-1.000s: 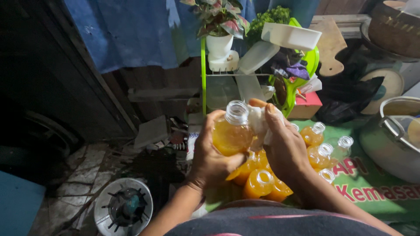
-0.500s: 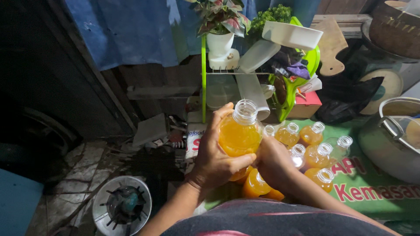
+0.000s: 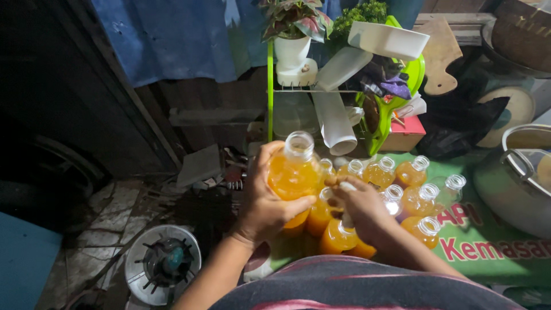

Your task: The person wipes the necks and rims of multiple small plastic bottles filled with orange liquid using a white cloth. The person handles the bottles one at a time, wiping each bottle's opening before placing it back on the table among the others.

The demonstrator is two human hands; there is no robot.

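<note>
The left hand (image 3: pixel 267 209) is gripping a clear plastic bottle (image 3: pixel 294 172) of orange liquid, fingers wrapped closely around its body. The bottle is standing upright, uncapped, raised above the group of other bottles. The right hand (image 3: pixel 361 209) is resting low among the filled bottles (image 3: pixel 402 189), fingers curled inward; whether it is pinching a small object cannot be told. One orange bottle (image 3: pixel 338 236) is lying directly beneath that hand.

The filled bottles are standing close together, open-necked, on a green printed mat (image 3: pixel 488 252) that is covering the work surface. A large metal pot (image 3: pixel 508 183) is sitting on the right edge of that mat, near the bottles.

Behind the bottles, a green wire rack (image 3: pixel 270 92) is holding white plastic containers (image 3: pixel 336 123) and a white bin (image 3: pixel 387 39). A potted plant (image 3: pixel 293 34) with red-green leaves is standing on top of the rack. A wooden cutting board (image 3: pixel 441 54) is leaning to the right of it, above a black plastic bag (image 3: pixel 459 123). A blue tarp (image 3: pixel 178 34) is hanging over the dark wooden wall.

To the left, the floor is lying well below the surface, showing cracked pale tiles (image 3: pixel 109 221). A single gas burner (image 3: pixel 163 265) in a round metal housing is sitting there.
</note>
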